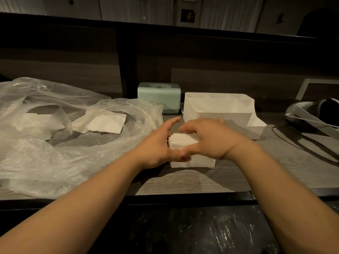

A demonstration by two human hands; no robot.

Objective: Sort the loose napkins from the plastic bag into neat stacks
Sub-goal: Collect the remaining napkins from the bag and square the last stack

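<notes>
Near the front edge of the worktop (211,182), the left hand (157,147) and right hand (209,138) grip a stack of napkins (181,141) from both sides. The bag (55,153) with loose napkins (106,123) lies at the left.

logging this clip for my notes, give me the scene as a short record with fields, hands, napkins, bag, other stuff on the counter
left hand: left hand cups the left side of the napkin stack, thumb along its near edge
right hand: right hand curls over the stack's right side
stack: on the counter, edges roughly squared
bag: plastic bag lies open to the left, loose napkins inside
behind: green tissue box, white organizer
far right: headset
</notes>
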